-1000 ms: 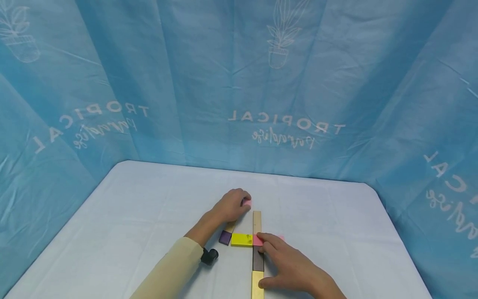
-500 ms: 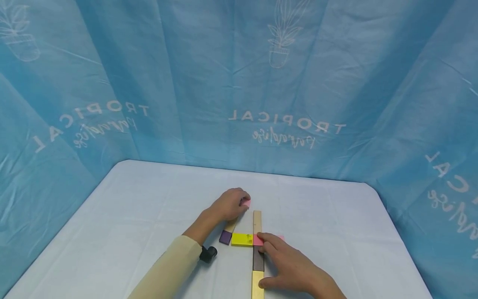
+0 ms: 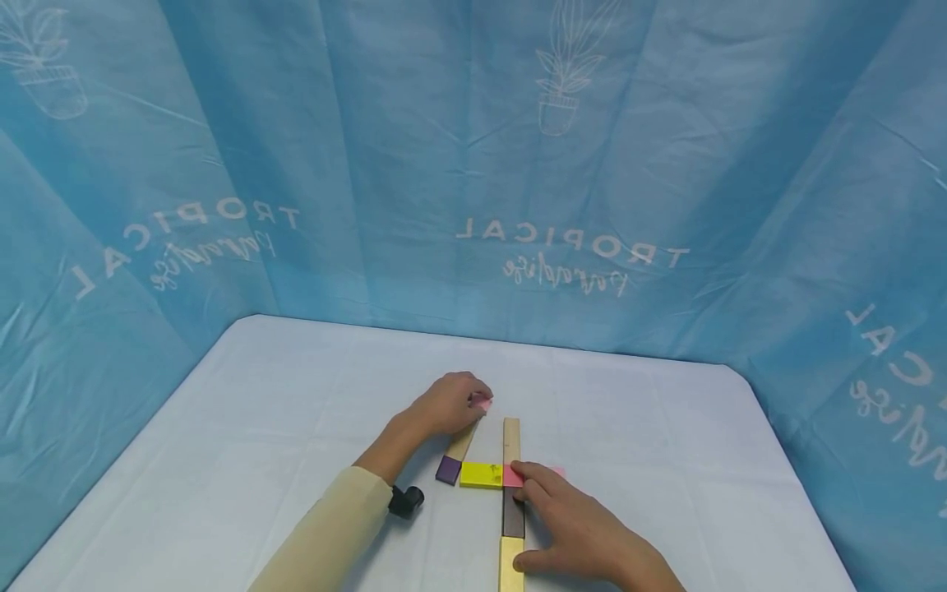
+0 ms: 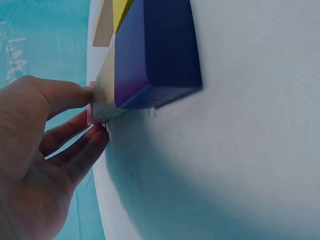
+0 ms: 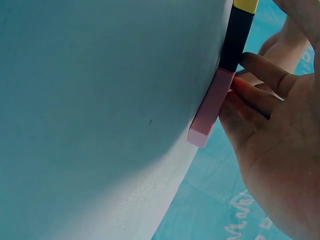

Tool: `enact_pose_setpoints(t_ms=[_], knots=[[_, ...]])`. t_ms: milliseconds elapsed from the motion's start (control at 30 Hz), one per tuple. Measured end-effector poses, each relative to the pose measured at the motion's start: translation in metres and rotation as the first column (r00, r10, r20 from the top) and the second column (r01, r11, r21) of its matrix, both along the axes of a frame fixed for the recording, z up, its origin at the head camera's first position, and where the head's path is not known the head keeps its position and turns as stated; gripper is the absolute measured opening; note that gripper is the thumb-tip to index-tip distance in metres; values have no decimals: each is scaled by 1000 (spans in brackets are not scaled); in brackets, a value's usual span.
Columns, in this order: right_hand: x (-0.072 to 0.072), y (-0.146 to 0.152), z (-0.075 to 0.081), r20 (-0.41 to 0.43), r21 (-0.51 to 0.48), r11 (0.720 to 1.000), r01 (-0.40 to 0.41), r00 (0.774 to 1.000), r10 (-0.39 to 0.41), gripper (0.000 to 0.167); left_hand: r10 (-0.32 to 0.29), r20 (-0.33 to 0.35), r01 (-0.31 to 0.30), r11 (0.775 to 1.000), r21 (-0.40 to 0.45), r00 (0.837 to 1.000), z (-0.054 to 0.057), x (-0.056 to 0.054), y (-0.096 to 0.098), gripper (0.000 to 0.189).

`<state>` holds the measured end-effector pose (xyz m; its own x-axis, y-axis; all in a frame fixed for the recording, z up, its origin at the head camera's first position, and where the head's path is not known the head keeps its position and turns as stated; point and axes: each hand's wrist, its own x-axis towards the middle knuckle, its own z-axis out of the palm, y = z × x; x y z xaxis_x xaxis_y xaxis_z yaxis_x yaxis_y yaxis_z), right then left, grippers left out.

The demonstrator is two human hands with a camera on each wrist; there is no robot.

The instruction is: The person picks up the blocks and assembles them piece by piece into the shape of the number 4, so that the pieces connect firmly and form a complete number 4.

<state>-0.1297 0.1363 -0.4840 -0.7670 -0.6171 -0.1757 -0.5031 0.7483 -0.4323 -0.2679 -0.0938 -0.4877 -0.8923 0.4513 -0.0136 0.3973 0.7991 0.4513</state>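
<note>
At the far end of a slanted bare-wood block [image 3: 462, 442], my left hand [image 3: 446, 404] pinches a small pink block [image 3: 483, 404] between thumb and fingers. A dark purple block [image 3: 447, 470] meets the near end of that wood block. My right hand [image 3: 584, 526] lies over a cross of blocks, fingertips on a pink block [image 5: 210, 107] and beside a dark brown block [image 3: 513, 511]. Its thumb touches a pale yellow block [image 3: 510, 567] at the near end. A bright yellow block [image 3: 481, 474] forms the left arm, and another bare-wood block [image 3: 511, 440] points away.
A white cloth-covered table [image 3: 333, 370] lies beneath everything. Blue printed curtains [image 3: 414, 164] hang close behind and on both sides. A black wrist camera [image 3: 406, 501] sticks out from my left wrist near the purple block.
My left hand has shifted slightly left with the small pink block, and more of the slanted wood block shows. My right hand stays in place.
</note>
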Motion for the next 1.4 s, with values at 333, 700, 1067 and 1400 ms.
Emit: enact_pose_setpoints(t_ms=[333,700,1067,1400], knots=[[0,2,-1,-4,3,1000,-3,1000,3,69,-23,-28,22,1000,-17,999,-2,2,-1,23],[0,1,-2,4,4,1000,4,1000,-4,72,7,0,-7,1000,-10,1000,-2,6,-4,23],[0,4,-3,-7,-17,1000,-23,1000,23,72,4,4,-4,1000,14,1000,-4,7,-6,22],[2,4,-3,15,-2,1000,4,1000,-4,71,26,15,-26,1000,5,1000,-4,9,-5,23]])
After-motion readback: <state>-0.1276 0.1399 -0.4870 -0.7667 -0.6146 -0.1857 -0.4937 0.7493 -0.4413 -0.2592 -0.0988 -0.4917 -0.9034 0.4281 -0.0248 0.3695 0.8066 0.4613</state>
